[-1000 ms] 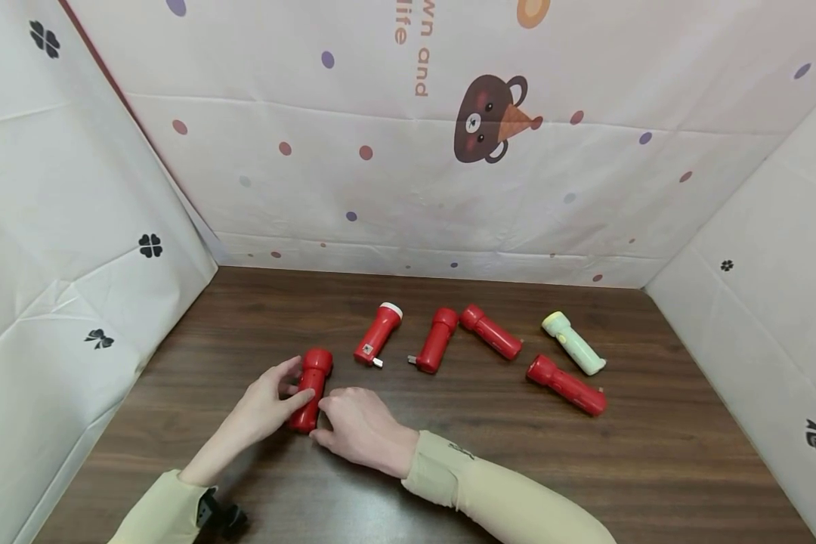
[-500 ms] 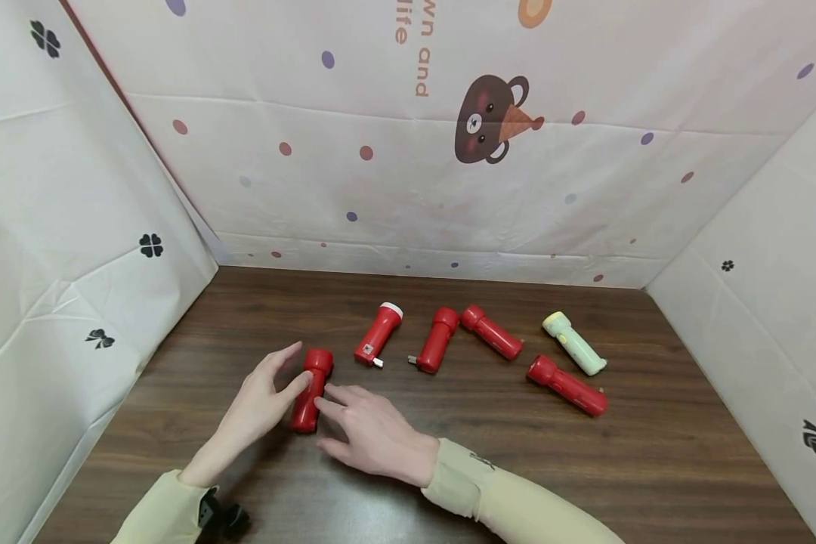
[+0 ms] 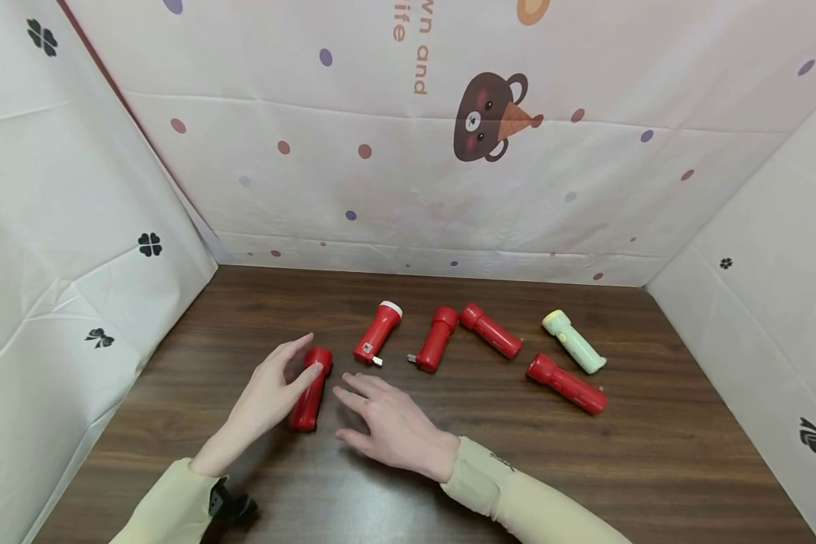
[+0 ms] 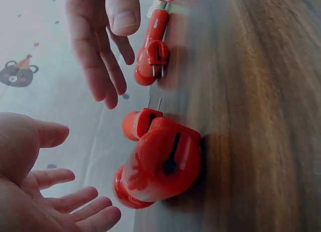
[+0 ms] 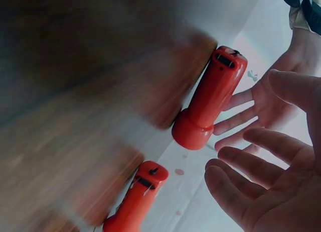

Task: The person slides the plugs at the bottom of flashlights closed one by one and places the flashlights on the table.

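A red flashlight [image 3: 304,408] lies on the table at the left, its wide head pointing away from me. My left hand [image 3: 267,394] hovers along its left side, fingers spread, the thumb overlapping the flashlight's head in the head view. To the flashlight's right, my right hand [image 3: 403,425] is held palm down with loosely extended fingers, apart from it and holding nothing. In the left wrist view, the flashlight's red end cap [image 4: 173,161] shows a dark slot. The right wrist view shows the same flashlight's body [image 5: 213,91] between the two hands, with no prongs standing out.
Farther back lie a red flashlight with a white rim [image 3: 378,332] and a red one [image 3: 438,340], both with metal prongs out. Rightward are two more red flashlights [image 3: 493,332] [image 3: 567,385] and a pale green one [image 3: 575,344]. Patterned white cloth [image 3: 408,189] walls the wooden table.
My right hand has left the flashlight's near end, opened its fingers and drawn off to the right. My left hand has loosened and shifted slightly up and away; the flashlight stays put.
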Demonstrator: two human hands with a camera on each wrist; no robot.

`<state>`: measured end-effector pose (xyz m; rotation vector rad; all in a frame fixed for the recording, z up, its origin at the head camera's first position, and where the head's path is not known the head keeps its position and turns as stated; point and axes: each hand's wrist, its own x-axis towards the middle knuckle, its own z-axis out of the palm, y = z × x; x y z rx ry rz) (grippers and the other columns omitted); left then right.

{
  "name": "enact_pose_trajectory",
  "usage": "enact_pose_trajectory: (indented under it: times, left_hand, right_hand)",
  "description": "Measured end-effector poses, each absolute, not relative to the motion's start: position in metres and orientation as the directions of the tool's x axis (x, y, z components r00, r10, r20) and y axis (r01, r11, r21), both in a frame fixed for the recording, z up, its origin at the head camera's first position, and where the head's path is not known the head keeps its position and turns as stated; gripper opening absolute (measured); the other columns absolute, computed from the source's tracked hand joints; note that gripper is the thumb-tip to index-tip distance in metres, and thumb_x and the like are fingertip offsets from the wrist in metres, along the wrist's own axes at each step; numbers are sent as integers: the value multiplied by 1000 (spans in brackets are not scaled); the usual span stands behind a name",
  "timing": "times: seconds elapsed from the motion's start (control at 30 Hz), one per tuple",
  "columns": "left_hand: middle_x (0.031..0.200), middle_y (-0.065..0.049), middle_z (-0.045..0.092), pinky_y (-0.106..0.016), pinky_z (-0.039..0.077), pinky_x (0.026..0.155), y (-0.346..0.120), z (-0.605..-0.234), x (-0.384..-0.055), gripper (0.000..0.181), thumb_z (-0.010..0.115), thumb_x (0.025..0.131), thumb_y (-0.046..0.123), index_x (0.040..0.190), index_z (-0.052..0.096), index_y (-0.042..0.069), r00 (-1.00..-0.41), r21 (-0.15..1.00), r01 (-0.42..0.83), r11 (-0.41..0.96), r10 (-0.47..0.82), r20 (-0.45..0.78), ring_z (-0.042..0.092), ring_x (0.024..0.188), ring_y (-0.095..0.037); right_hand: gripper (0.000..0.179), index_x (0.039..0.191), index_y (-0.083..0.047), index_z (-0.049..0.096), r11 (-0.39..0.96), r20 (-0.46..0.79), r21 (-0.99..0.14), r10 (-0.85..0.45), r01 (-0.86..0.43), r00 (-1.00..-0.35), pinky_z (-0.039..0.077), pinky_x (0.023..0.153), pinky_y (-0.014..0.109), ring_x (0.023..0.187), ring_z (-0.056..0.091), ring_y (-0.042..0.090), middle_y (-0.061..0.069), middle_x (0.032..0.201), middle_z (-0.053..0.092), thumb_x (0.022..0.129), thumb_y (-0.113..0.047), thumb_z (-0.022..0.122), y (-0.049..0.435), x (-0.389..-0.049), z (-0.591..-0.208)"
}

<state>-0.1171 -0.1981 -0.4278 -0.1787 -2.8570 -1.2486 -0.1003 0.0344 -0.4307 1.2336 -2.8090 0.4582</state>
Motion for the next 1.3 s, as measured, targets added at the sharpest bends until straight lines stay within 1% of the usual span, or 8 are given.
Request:
enact_pose_trajectory:
  times: [0.33, 0.57, 0.83, 1.07, 1.3]
  left_hand:
    - [152, -21, 58, -62, 50, 113, -184, -418, -124, 56, 66, 104, 26, 154, 51, 6, -985, 706, 169, 687, 138, 102, 59, 137, -41]
    - [152, -21, 58, -63, 48, 114, -174, -417, -135, 57, 67, 103, 26, 154, 51, 6, -981, 687, 186, 703, 168, 94, 58, 140, -42]
    - [151, -21, 59, -60, 53, 110, -165, -415, -150, 59, 65, 103, 29, 155, 50, 5, -980, 670, 182, 720, 190, 62, 60, 135, -41]
    - [148, -22, 62, -60, 53, 110, -158, -405, -157, 59, 68, 102, 29, 152, 53, 3, -974, 650, 215, 729, 206, 92, 61, 136, -42]
    - [150, -22, 61, -60, 50, 114, -155, -404, -169, 57, 64, 103, 29, 153, 52, 4, -974, 650, 205, 731, 219, 62, 60, 138, -41]
  right_hand:
    - [59, 148, -12, 61, 666, 185, -295, -664, -686, -724, 50, 120, 40, 147, 55, 28, 11, 158, 57, 98, -40, 74, 48, -106, -433]
    - [58, 146, -10, 63, 688, 213, -317, -619, -653, -756, 51, 118, 45, 144, 57, 30, 12, 158, 57, 96, -38, 76, 57, -111, -435]
    - [58, 145, -10, 63, 692, 259, -338, -583, -638, -770, 51, 117, 50, 138, 62, 33, 13, 154, 60, 95, -36, 78, 64, -120, -435]
    - [58, 145, -10, 64, 698, 287, -374, -538, -610, -792, 55, 113, 47, 136, 64, 32, 14, 151, 63, 94, -33, 79, 70, -125, -435]
    - [56, 143, -8, 65, 706, 294, -373, -525, -601, -799, 55, 112, 48, 136, 64, 33, 15, 150, 64, 94, -31, 79, 72, -128, -434]
